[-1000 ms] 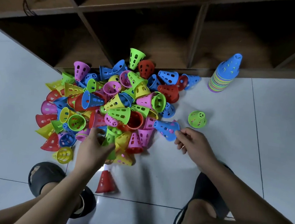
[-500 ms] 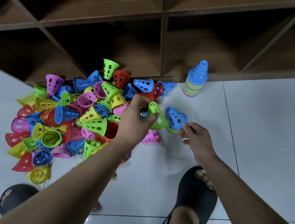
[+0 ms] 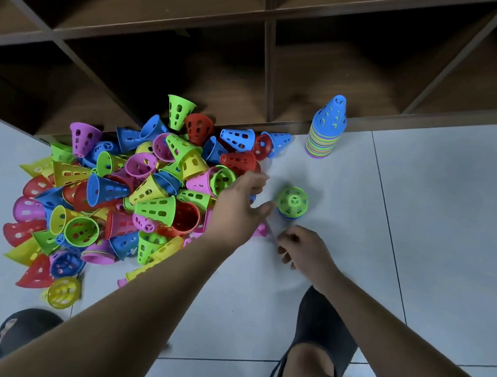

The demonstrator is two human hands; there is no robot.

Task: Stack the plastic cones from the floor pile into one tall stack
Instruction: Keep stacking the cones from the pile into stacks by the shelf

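The pile of plastic cones (image 3: 138,196) lies on the white tiled floor (image 3: 435,234), at 9 o'clock from both hands and against the foot of the wooden shelf (image 3: 266,69). Its cones point every way: most lie on their sides with their long axes flat along the floor, while a green cone (image 3: 180,113) and a purple cone (image 3: 84,138) at the 12 o'clock edge stand inverted, wide mouths up.

The tall stack (image 3: 326,129) stands upright at 1 o'clock from the hands, just in front of the shelf. Its long axis is vertical, a blue cone is on top with its narrow tip up, and many coloured rims are banded below.

Between the tall stack and the hands stands a small stack (image 3: 292,203): a green cone set over a blue one, wide rims down and tips pointing up at the camera.

The left hand (image 3: 236,205) reaches over the pile's 3 o'clock edge. Its fingers (image 3: 262,209) are spread and fairly straight and grip nothing, with their tips near the small stack but apart from it.

The right hand (image 3: 305,250) hovers at 6 o'clock from the small stack, its fingers loosely curled with nothing seen in them.

A pink cone (image 3: 261,230) lies on its side between the two hands.

A black slipper (image 3: 325,330) is on each foot, at 6 and 8 o'clock
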